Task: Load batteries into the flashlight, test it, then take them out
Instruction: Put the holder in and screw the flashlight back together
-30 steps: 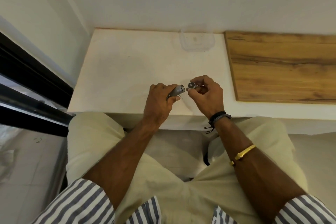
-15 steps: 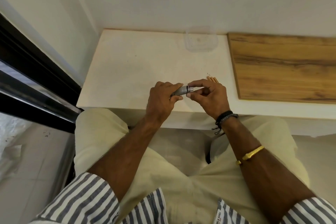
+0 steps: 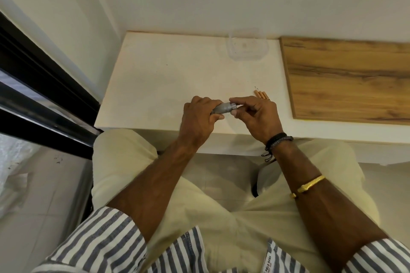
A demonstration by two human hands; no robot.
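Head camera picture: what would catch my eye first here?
First, two hands meeting over the white table's near edge: the left hand grips a small grey flashlight, and the right hand pinches its end. Just beyond the right hand lie a few orange batteries. A wooden board fills the table's right side.

Small white tag (image 3: 268, 264) on striped shirt hem, vertical print, partly legible "POLO ASSN", remaining letters too small to read

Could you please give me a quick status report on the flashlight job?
Left hand grips flashlight body. Right hand pinches its end. Batteries lie on table. Nothing obstructing.
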